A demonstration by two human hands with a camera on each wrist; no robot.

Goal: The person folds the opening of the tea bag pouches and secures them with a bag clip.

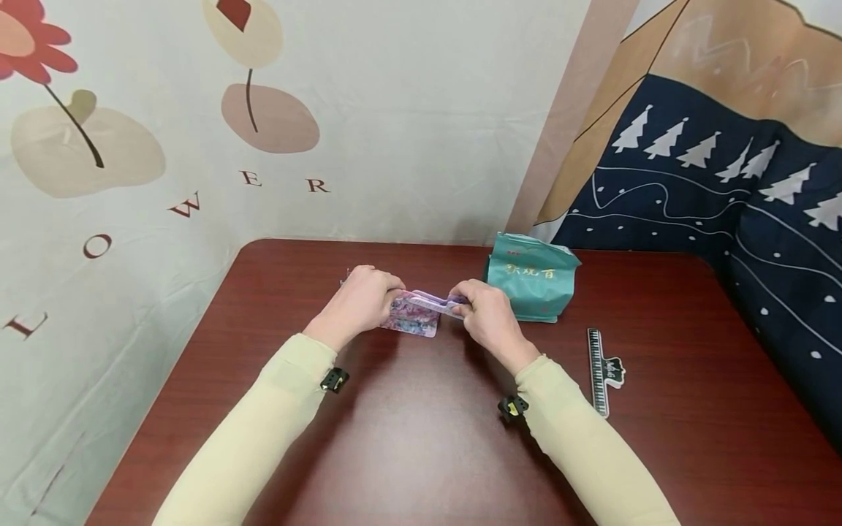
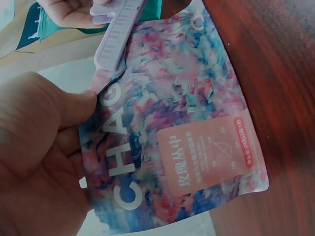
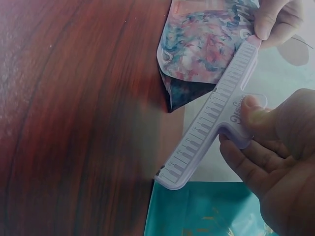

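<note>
My left hand (image 1: 360, 298) pinches the top edge of a multicoloured pouch (image 2: 167, 88) patterned in pink and blue, with a pink label and large white letters. In my right hand (image 1: 490, 314) is a lilac bag clip (image 3: 197, 128) printed with piano keys, its handle pinched between thumb and fingers. The clip's far end lies at the pouch's top edge, close to the left fingers, while its other end sticks out past the pouch. Whether the clip's jaws grip the pouch, I cannot tell.
A teal packaged bag (image 1: 529, 285) with gold characters stands just behind the right hand. To the right, a black-and-white piano-key clip (image 1: 598, 376) lies on the dark red wooden table (image 1: 421, 438). A printed cloth (image 1: 408, 146) hangs behind the table.
</note>
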